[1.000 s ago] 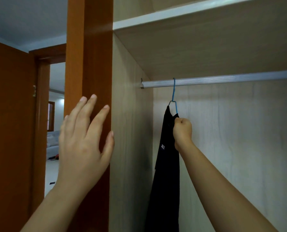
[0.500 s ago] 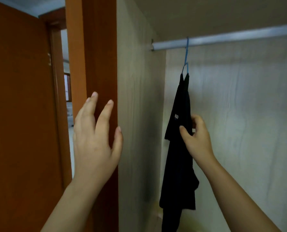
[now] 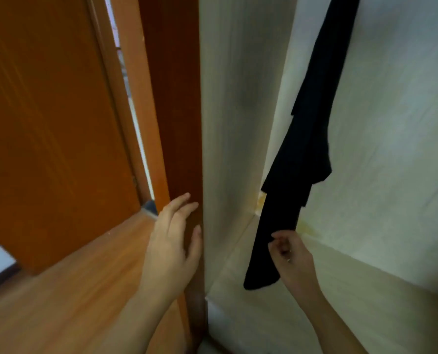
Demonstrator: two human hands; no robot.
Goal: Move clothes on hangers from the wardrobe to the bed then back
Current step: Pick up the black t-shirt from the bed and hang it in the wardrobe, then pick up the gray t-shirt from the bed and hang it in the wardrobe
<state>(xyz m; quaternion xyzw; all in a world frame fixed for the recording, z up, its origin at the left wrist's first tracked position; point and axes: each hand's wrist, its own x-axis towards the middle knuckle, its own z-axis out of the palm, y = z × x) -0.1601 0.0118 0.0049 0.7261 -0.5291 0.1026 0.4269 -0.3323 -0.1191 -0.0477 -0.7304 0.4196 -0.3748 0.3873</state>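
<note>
Left hand [image 3: 171, 246] released, left of black garment [image 3: 304, 149]; right hand [image 3: 290, 256] curled at its hem, grasp indeterminate. Downward tug risks dislodging it.

dim, soft indoor light | motion blur throughout | wide-angle bending at edges

The left hand [image 3: 170, 246] is raised with straight, spread fingers; the right hand [image 3: 290, 258] reaches forward, fingers loosely curled, grip unclear.

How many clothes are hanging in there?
1: a black garment hangs by the wardrobe's left wall, its end at the right hand. More may hang out of view.
</note>
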